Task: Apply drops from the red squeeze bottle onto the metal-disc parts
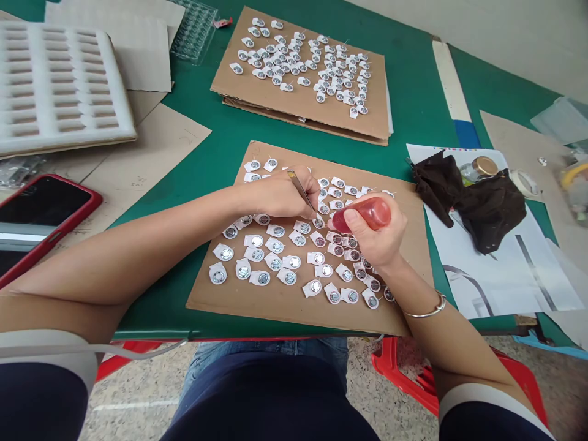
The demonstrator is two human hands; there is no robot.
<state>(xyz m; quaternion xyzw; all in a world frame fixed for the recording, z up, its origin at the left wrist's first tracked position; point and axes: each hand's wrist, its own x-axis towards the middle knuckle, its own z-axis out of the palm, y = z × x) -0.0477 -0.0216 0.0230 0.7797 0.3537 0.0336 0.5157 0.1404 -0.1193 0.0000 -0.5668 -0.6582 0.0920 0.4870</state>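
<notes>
My left hand (275,195) grips metal tweezers (301,191), their tips pressing down among small white parts with round metal centres (275,246) laid in rows on a near cardboard sheet (220,294). My right hand (376,236) is closed around a small red squeeze bottle (367,214), its nozzle pointing left at the tweezers' tips. A second cardboard sheet (257,92) farther back carries several more of the same parts (312,64).
A red-cased phone (41,211) lies at the left edge. A white foam tray (55,86) with slots sits at the back left. At the right a dark cloth (482,208), a small jar (484,166) and tape roll (523,180) rest on paper sheets. Red stool below.
</notes>
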